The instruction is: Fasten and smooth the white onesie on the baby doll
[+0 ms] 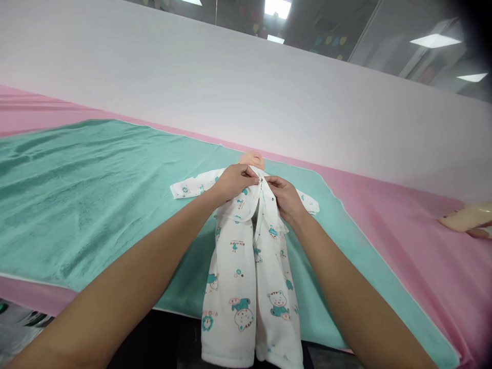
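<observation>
A doll lies on its back, its head [251, 159] toward the wall. It wears a white printed baby jacket [241, 206] with its sleeves spread to both sides, and matching trousers [234, 271] whose legs hang over the near edge. My left hand [235, 183] pinches the left front edge of the jacket just below the neck. Opposite it, my right hand [285, 197] grips the right front edge, its fingertips partly hidden by the cloth. A small snap button [261, 180] shows between my fingertips. Below it the jacket front hangs apart.
Under the doll is a teal blanket [115, 205], wrinkled on the left, over a pink cloth [395, 225]. A white wall [192, 82] with glass above runs along the back. At the right edge lies a pale, limb-like object [467, 218], partly cut off.
</observation>
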`<state>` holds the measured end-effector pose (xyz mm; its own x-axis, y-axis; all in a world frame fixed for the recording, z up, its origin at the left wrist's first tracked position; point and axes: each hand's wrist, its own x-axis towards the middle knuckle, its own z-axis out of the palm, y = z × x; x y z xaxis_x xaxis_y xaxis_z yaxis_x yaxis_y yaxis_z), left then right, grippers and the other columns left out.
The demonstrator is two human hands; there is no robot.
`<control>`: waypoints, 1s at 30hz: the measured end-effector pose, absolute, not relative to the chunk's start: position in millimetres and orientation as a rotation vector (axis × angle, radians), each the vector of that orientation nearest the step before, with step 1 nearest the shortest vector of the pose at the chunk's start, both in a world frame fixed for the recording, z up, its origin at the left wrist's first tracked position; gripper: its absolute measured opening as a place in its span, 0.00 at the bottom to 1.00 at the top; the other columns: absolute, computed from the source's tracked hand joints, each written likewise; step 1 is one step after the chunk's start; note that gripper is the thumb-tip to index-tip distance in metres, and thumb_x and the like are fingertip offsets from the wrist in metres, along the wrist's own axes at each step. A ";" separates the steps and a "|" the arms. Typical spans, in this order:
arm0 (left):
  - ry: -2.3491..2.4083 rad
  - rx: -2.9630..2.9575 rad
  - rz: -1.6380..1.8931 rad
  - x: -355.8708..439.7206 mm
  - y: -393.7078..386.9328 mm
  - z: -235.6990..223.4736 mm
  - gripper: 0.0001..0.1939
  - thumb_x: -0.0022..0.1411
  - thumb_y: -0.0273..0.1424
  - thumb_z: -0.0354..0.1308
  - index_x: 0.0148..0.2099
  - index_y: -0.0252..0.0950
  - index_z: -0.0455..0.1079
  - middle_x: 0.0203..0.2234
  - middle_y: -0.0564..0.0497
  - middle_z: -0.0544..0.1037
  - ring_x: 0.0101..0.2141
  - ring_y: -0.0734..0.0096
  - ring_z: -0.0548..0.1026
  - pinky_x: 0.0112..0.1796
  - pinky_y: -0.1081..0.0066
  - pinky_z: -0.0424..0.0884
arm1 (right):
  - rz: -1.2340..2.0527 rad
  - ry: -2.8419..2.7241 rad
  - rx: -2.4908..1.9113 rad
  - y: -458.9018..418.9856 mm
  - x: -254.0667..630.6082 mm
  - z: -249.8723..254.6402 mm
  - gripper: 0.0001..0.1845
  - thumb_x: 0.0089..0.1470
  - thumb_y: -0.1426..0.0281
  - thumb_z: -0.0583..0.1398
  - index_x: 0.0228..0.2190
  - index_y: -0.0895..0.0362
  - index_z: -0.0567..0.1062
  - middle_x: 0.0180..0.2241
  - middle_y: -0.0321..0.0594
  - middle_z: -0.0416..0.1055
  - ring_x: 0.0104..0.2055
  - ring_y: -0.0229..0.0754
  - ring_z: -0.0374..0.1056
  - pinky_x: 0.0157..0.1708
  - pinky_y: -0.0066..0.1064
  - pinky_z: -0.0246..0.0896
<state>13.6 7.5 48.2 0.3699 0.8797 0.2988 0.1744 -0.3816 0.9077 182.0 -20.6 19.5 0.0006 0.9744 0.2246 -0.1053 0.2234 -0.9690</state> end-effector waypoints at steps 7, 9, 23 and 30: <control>0.891 1.896 1.061 14.8 10.7 47.0 0.08 0.52 0.33 0.57 0.30 0.33 0.71 0.27 0.51 0.74 0.29 0.75 0.68 0.31 0.73 0.62 | 0.832 -1.337 -1.026 -19.4 174.3 17.7 0.13 0.40 0.68 0.65 0.29 0.55 0.67 0.26 0.31 0.65 0.25 0.31 0.58 0.23 0.23 0.52; 0.915 1.920 1.065 15.3 11.0 47.0 0.08 0.52 0.34 0.57 0.31 0.33 0.71 0.27 0.52 0.74 0.28 0.75 0.68 0.31 0.73 0.61 | 0.800 -1.349 -1.041 -18.6 173.4 16.8 0.14 0.40 0.67 0.65 0.30 0.55 0.66 0.27 0.32 0.65 0.26 0.31 0.58 0.24 0.23 0.53; 1.091 1.966 1.040 18.6 -3.8 54.6 0.09 0.47 0.28 0.55 0.33 0.34 0.70 0.27 0.53 0.73 0.26 0.76 0.67 0.26 0.75 0.60 | 0.676 -1.387 -1.080 -16.5 172.5 13.3 0.13 0.41 0.68 0.64 0.31 0.55 0.66 0.33 0.35 0.68 0.28 0.33 0.60 0.24 0.24 0.55; 1.037 1.965 1.091 17.9 -0.1 49.0 0.12 0.47 0.29 0.53 0.36 0.34 0.72 0.25 0.53 0.73 0.26 0.75 0.67 0.27 0.75 0.61 | 0.721 -1.357 -1.066 -17.0 173.4 12.7 0.13 0.42 0.68 0.65 0.31 0.55 0.68 0.30 0.34 0.68 0.30 0.34 0.62 0.25 0.24 0.55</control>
<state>17.9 -0.1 49.0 0.3396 0.8663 0.3663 0.3213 -0.4729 0.8204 173.4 -17.0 12.7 0.1258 0.9039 0.4089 0.1676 0.3869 -0.9068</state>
